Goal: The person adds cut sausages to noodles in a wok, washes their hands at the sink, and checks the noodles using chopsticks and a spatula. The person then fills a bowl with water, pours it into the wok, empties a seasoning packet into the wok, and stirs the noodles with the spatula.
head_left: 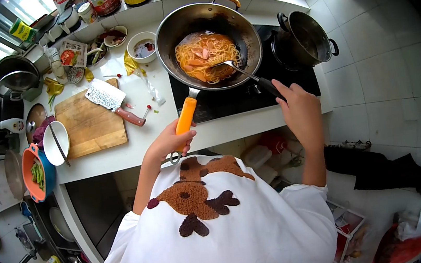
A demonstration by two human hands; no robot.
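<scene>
A large wok [166, 52] stands on the black cooktop [207, 108], holding noodles [213, 47] in reddish broth with pink slices of what looks like sausage on top. My left hand [174, 140] is closed around the wok's orange handle [186, 116]. In my right hand [300, 112] is the black handle of a spatula [251, 75], gripped from above with the index finger stretched along it. The metal head of the spatula dips into the noodles, so its full shape is hidden.
A dark pot [309, 35] stands right of the wok. Left lie a cutting board [89, 125], a cleaver [106, 96] partly over it, and a white bowl [56, 143] with chopsticks. A bowl of dark liquid [142, 47] sits beside the wok. An orange-rimmed basin [38, 173] holds green vegetables.
</scene>
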